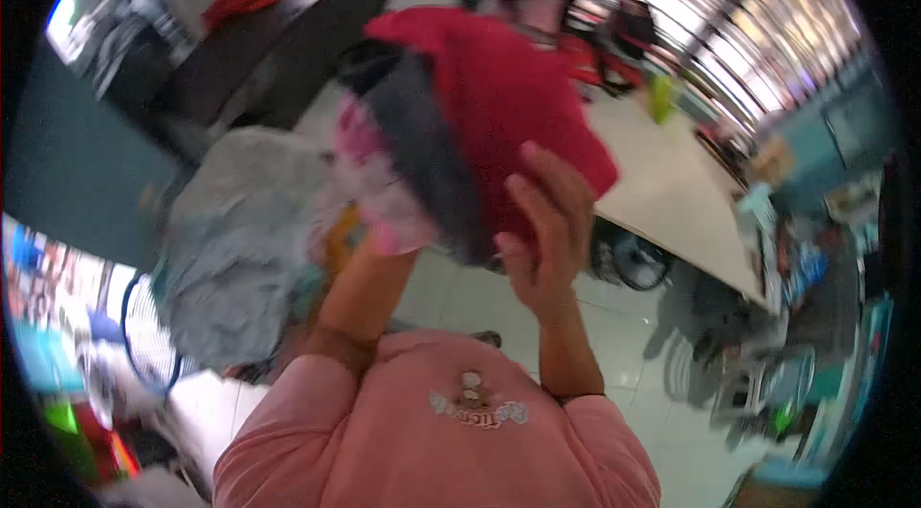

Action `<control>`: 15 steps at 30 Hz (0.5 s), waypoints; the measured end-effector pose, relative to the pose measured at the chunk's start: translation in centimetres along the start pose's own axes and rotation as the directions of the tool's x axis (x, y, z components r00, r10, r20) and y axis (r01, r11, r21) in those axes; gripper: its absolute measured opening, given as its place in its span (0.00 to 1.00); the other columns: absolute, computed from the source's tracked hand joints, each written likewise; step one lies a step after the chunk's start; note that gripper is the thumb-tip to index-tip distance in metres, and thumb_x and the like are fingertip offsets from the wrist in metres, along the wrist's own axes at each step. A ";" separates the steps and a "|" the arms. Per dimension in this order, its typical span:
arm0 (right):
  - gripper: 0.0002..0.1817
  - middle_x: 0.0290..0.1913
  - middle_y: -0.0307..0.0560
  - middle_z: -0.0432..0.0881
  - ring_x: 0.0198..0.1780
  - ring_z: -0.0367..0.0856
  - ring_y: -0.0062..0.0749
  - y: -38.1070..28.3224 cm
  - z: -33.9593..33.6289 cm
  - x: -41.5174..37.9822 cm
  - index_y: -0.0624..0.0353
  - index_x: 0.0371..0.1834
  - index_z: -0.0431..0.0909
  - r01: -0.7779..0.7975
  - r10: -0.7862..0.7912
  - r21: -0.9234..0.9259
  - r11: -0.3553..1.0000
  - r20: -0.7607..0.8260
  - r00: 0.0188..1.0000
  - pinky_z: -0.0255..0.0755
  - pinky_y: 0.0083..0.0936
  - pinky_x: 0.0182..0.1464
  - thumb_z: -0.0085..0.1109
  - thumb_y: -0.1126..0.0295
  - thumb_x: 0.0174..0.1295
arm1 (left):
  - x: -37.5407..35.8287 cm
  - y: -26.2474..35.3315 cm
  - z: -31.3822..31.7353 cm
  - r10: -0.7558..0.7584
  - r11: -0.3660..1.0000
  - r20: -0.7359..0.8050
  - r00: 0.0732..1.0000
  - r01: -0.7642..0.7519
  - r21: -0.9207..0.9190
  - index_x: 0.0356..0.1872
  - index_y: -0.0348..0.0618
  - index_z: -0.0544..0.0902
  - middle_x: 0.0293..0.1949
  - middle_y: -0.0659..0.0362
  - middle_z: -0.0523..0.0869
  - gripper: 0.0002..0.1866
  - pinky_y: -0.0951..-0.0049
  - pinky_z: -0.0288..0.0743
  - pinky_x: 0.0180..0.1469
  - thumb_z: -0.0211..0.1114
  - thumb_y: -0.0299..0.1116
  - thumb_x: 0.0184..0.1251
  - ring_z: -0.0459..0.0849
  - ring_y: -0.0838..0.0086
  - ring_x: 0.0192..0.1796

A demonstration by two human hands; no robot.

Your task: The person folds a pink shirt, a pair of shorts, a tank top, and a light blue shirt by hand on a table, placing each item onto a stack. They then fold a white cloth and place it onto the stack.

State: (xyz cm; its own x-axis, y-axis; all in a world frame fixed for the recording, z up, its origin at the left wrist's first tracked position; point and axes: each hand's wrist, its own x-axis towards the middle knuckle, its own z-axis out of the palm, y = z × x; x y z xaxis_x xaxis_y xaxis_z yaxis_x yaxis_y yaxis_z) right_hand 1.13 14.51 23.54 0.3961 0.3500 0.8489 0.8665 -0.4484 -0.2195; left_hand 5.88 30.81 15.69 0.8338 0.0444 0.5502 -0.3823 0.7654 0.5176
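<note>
A stack of folded cloths is held up in front of my chest. Its right part is a red cloth (499, 95), with a dark grey cloth (422, 143) beside it and a pink and white patterned cloth (384, 187) at the left. My right hand (552, 220) lies against the lower right of the red cloth, fingers somewhat apart. The left forearm reaches up under the patterned cloth; most of my left hand (389, 241) is hidden by the stack, and its fingers cannot be made out.
A light-coloured table (681, 191) stands at the right, with bags (628, 28) at its far end. A large pile of pale cloth (245, 239) is at the left. Fans (153, 335) stand on the tiled floor (614, 345) and at the lower left.
</note>
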 end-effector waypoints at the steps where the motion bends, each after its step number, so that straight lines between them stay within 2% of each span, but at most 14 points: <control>1: 0.19 0.55 0.53 0.68 0.52 0.68 0.46 1.2 -1.8 -1.2 0.58 0.48 0.71 -0.041 0.041 -0.018 0.999 -0.022 0.999 0.61 0.37 0.53 0.54 0.64 0.53 | -0.4 -1.3 0.7 -0.029 0.999 0.035 0.999 0.029 -0.014 0.54 0.48 0.67 0.42 0.64 0.76 0.18 0.70 0.65 0.52 0.49 0.38 0.64 0.73 0.73 0.45; 2: 0.17 0.54 0.52 0.68 0.52 0.69 0.45 2.6 -3.7 -2.7 0.58 0.47 0.71 -0.080 0.078 -0.023 0.997 -0.051 0.996 0.62 0.37 0.52 0.55 0.69 0.52 | -0.4 -3.0 1.4 -0.053 0.998 0.070 0.996 0.054 -0.013 0.54 0.48 0.67 0.42 0.64 0.76 0.18 0.70 0.65 0.52 0.48 0.38 0.64 0.73 0.73 0.45; 3: 0.17 0.54 0.52 0.68 0.52 0.69 0.45 4.3 -6.0 -4.3 0.58 0.47 0.71 -0.093 0.087 -0.067 0.993 -0.083 0.993 0.62 0.37 0.52 0.55 0.69 0.52 | -0.6 -5.0 2.6 -0.073 0.997 0.107 0.992 0.074 -0.004 0.54 0.48 0.67 0.42 0.64 0.76 0.18 0.70 0.65 0.52 0.48 0.38 0.64 0.73 0.73 0.45; 5: 0.16 0.53 0.51 0.70 0.51 0.69 0.44 6.6 -9.9 -7.5 0.57 0.46 0.72 -0.288 0.288 -0.096 0.953 -0.015 0.957 0.65 0.34 0.50 0.55 0.74 0.51 | 0.2 -8.9 4.2 -0.107 0.994 0.153 0.982 0.106 0.018 0.54 0.48 0.67 0.42 0.64 0.76 0.17 0.70 0.65 0.52 0.48 0.37 0.64 0.73 0.73 0.45; 6: 0.16 0.53 0.51 0.70 0.51 0.69 0.44 7.2 -11.4 -9.2 0.57 0.46 0.72 -0.298 0.296 -0.121 0.947 -0.036 0.955 0.65 0.34 0.50 0.55 0.74 0.51 | 0.3 -10.2 5.0 -0.116 0.993 0.171 0.979 0.112 0.031 0.54 0.48 0.67 0.42 0.64 0.76 0.17 0.70 0.65 0.52 0.48 0.37 0.64 0.73 0.73 0.45; 8: 0.16 0.51 0.50 0.70 0.50 0.70 0.42 9.1 -14.5 -12.2 0.55 0.46 0.72 -0.561 0.564 -0.153 0.814 -0.028 0.826 0.68 0.30 0.46 0.54 0.75 0.52 | 0.5 -13.1 6.7 -0.122 0.992 0.198 0.973 0.111 0.065 0.54 0.48 0.67 0.42 0.64 0.76 0.17 0.70 0.65 0.52 0.48 0.37 0.64 0.73 0.73 0.45; 9: 0.16 0.51 0.50 0.70 0.50 0.70 0.42 9.9 -15.6 -13.3 0.55 0.46 0.72 -0.565 0.567 -0.163 0.809 -0.040 0.823 0.68 0.30 0.46 0.54 0.75 0.52 | 1.5 -14.5 7.2 -0.123 0.991 0.202 0.972 0.108 0.085 0.54 0.48 0.67 0.42 0.64 0.76 0.17 0.70 0.65 0.52 0.48 0.37 0.64 0.74 0.73 0.45; 11: 0.14 0.53 0.45 0.69 0.49 0.70 0.30 11.5 -17.5 -15.6 0.59 0.44 0.71 -0.789 0.793 -0.079 0.609 0.020 0.609 0.67 0.21 0.39 0.51 0.79 0.53 | 2.1 -17.8 8.7 -0.126 0.985 0.184 0.975 0.102 0.138 0.54 0.48 0.67 0.42 0.63 0.76 0.17 0.70 0.65 0.52 0.48 0.37 0.64 0.74 0.73 0.45; 12: 0.14 0.53 0.45 0.69 0.49 0.70 0.30 12.5 -18.1 -16.6 0.59 0.44 0.71 -0.794 0.797 -0.075 0.603 0.024 0.603 0.67 0.21 0.39 0.51 0.79 0.53 | 2.9 -19.7 9.5 -0.129 0.980 0.172 0.977 0.100 0.171 0.54 0.48 0.67 0.42 0.63 0.76 0.17 0.70 0.65 0.52 0.48 0.36 0.64 0.74 0.73 0.45; 14: 0.15 0.52 0.42 0.69 0.48 0.70 0.26 14.8 -19.0 -18.3 0.57 0.45 0.71 -0.904 0.915 0.151 0.399 0.006 0.405 0.67 0.21 0.40 0.51 0.79 0.53 | 4.5 -23.2 10.4 -0.138 0.967 0.157 0.978 0.099 0.234 0.54 0.48 0.67 0.42 0.63 0.76 0.17 0.70 0.65 0.52 0.47 0.36 0.64 0.74 0.73 0.45; 15: 0.15 0.52 0.42 0.69 0.48 0.70 0.26 15.8 -19.2 -18.7 0.57 0.45 0.71 -0.906 0.917 0.153 0.394 -0.003 0.399 0.67 0.21 0.40 0.51 0.79 0.53 | 5.2 -24.9 11.0 -0.140 0.961 0.158 0.978 0.096 0.259 0.54 0.48 0.67 0.42 0.63 0.76 0.17 0.70 0.66 0.52 0.47 0.36 0.64 0.74 0.73 0.44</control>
State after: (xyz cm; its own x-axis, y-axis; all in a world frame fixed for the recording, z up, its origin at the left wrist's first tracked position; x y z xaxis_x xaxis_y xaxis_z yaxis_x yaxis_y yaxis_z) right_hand 1.58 -14.97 13.43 0.9516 -0.2742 0.1387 0.0293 -0.3684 -0.9292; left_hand 15.36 4.92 12.85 0.8060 -0.1651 0.5685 -0.3903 0.5737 0.7201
